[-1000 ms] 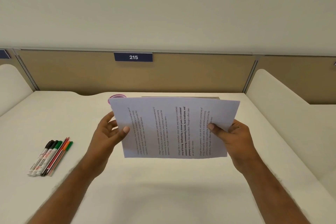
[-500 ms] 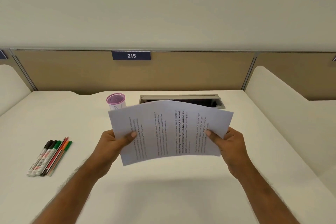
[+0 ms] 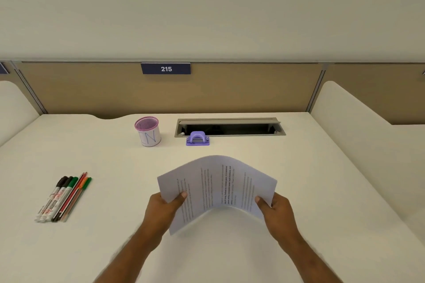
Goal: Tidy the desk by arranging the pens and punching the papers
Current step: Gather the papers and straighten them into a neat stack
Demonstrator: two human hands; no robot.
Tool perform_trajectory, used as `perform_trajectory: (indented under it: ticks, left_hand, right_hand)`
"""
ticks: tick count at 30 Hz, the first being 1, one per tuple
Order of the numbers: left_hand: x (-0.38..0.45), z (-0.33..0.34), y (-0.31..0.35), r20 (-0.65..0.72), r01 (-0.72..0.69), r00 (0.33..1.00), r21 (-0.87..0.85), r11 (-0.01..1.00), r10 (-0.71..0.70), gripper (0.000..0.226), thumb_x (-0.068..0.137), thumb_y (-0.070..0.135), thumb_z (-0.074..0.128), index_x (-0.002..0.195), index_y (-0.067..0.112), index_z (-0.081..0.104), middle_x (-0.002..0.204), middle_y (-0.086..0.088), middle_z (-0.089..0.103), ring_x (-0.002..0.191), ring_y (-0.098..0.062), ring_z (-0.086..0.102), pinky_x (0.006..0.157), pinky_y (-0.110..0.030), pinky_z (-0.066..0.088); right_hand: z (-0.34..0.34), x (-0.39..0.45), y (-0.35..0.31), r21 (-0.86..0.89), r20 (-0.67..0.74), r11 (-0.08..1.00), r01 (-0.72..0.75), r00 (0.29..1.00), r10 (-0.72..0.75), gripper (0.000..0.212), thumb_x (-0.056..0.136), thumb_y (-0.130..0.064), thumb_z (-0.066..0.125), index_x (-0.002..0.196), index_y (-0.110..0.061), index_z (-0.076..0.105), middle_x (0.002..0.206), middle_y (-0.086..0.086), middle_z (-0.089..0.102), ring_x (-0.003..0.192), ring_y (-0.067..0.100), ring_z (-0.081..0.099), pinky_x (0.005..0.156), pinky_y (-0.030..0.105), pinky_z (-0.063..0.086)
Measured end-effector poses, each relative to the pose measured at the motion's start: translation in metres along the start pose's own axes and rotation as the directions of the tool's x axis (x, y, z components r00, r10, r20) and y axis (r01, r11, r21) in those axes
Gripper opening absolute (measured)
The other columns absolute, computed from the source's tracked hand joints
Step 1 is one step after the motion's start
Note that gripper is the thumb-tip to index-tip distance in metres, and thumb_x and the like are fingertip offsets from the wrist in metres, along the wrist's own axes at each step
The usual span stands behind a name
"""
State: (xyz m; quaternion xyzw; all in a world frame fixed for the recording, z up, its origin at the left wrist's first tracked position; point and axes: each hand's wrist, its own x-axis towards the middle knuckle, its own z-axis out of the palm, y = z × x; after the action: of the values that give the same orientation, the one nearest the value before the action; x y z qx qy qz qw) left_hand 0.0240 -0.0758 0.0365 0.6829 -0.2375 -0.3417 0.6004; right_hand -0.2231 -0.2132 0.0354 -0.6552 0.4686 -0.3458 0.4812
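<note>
Printed white papers [image 3: 216, 188] arch upward in the middle above the desk. My left hand [image 3: 163, 211] grips their left edge and my right hand [image 3: 276, 211] grips their right edge, thumbs on top. A small purple hole punch [image 3: 197, 139] sits at the back of the desk, beyond the papers. To its left stands a pink-rimmed mesh pen cup [image 3: 148, 131], with nothing showing above its rim. A tidy row of markers and pens [image 3: 64, 196] lies flat at the left of the desk.
An open grey cable tray slot [image 3: 230, 127] is set into the white desk [image 3: 115, 236] right behind the punch. A tan partition with a blue "215" label [image 3: 166, 68] closes the back. Curved white side dividers [image 3: 358, 126] rise on both sides.
Both hands have lowered the papers toward me and pushed their edges closer, so the sheets now bow upward. The hole punch, hidden before, has come into sight.
</note>
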Motion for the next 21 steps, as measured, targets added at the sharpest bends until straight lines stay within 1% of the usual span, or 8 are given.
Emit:
perform_trajectory:
  ticks: [3, 5, 8, 10, 13, 16, 19, 21]
  left_hand:
    - [-0.005, 0.005, 0.002, -0.042, -0.081, 0.996, -0.002, 0.997, 0.081, 0.014, 0.086, 0.024, 0.075, 0.099, 0.027, 0.073, 0.091, 0.012, 0.078, 0.082, -0.008, 0.074, 0.059, -0.016, 0.056]
    - [-0.008, 0.004, 0.002, -0.04, -0.144, 0.989, -0.012, 0.99, 0.143, 0.019, 0.084, 0.022, 0.078, 0.102, 0.028, 0.073, 0.095, 0.011, 0.078, 0.087, -0.008, 0.073, 0.061, -0.016, 0.056]
    - [-0.01, 0.005, -0.006, -0.01, -0.096, 0.995, 0.008, 0.995, 0.097, 0.031, 0.082, 0.024, 0.08, 0.111, 0.025, 0.07, 0.101, 0.005, 0.076, 0.093, -0.017, 0.072, 0.067, -0.019, 0.057]
    - [-0.01, 0.007, -0.013, -0.009, -0.047, 0.999, 0.025, 0.999, 0.048, 0.032, 0.086, 0.023, 0.074, 0.117, 0.023, 0.065, 0.106, 0.007, 0.073, 0.097, -0.02, 0.068, 0.069, -0.02, 0.055]
    - [-0.011, 0.009, -0.017, -0.068, -0.037, 0.997, 0.018, 0.999, 0.038, 0.025, 0.089, 0.022, 0.07, 0.114, 0.023, 0.066, 0.102, 0.009, 0.072, 0.096, -0.02, 0.068, 0.063, -0.018, 0.053]
    - [-0.011, 0.008, -0.014, -0.116, -0.083, 0.99, 0.011, 0.996, 0.084, 0.02, 0.088, 0.021, 0.072, 0.108, 0.023, 0.07, 0.096, 0.008, 0.077, 0.091, -0.015, 0.072, 0.065, -0.017, 0.055]
    - [-0.009, 0.006, -0.011, -0.11, -0.137, 0.984, 0.019, 0.99, 0.138, 0.018, 0.087, 0.02, 0.073, 0.103, 0.028, 0.071, 0.095, 0.014, 0.077, 0.088, -0.007, 0.072, 0.061, -0.014, 0.056]
    - [-0.007, 0.007, -0.012, -0.078, -0.127, 0.988, 0.061, 0.99, 0.132, 0.02, 0.088, 0.02, 0.072, 0.106, 0.028, 0.069, 0.096, 0.009, 0.076, 0.089, -0.012, 0.071, 0.06, -0.013, 0.056]
  right_hand:
    - [-0.002, -0.001, -0.008, 0.043, -0.031, 0.997, 0.071, 0.997, -0.07, 0.021, 0.094, -0.015, 0.059, 0.097, -0.034, 0.066, 0.091, -0.01, 0.074, 0.089, 0.008, 0.07, 0.073, 0.023, 0.059]
    - [-0.002, -0.001, -0.008, 0.054, -0.04, 0.993, 0.102, 0.994, -0.1, 0.02, 0.093, -0.016, 0.061, 0.1, -0.034, 0.066, 0.092, -0.011, 0.074, 0.09, 0.004, 0.069, 0.07, 0.019, 0.058]
    - [0.002, -0.002, 0.005, -0.062, 0.014, 0.997, 0.055, 0.998, -0.054, 0.02, 0.091, -0.016, 0.064, 0.111, -0.019, 0.067, 0.1, -0.004, 0.073, 0.093, 0.015, 0.07, 0.077, 0.031, 0.06]
    - [0.005, -0.004, 0.014, -0.119, 0.044, 0.993, -0.003, 0.999, 0.008, 0.023, 0.091, -0.016, 0.064, 0.114, -0.012, 0.065, 0.102, 0.003, 0.071, 0.095, 0.023, 0.068, 0.08, 0.038, 0.061]
    - [0.005, -0.005, 0.015, -0.142, 0.025, 0.99, 0.019, 1.0, -0.015, 0.02, 0.094, -0.016, 0.06, 0.111, -0.01, 0.067, 0.097, 0.002, 0.072, 0.093, 0.021, 0.069, 0.075, 0.031, 0.059]
    - [0.003, -0.003, 0.009, -0.123, -0.033, 0.99, 0.074, 0.996, -0.079, 0.015, 0.094, -0.018, 0.06, 0.105, -0.013, 0.069, 0.091, -0.003, 0.073, 0.087, 0.013, 0.07, 0.071, 0.026, 0.059]
    - [0.002, -0.001, 0.008, -0.091, -0.056, 0.99, 0.108, 0.992, -0.114, 0.012, 0.093, -0.018, 0.061, 0.104, -0.018, 0.067, 0.091, -0.007, 0.072, 0.086, 0.011, 0.07, 0.068, 0.021, 0.059]
    - [0.003, 0.001, 0.012, -0.107, -0.025, 0.991, 0.086, 0.996, -0.089, 0.017, 0.092, -0.017, 0.062, 0.108, -0.015, 0.067, 0.096, -0.005, 0.073, 0.089, 0.013, 0.069, 0.074, 0.025, 0.058]
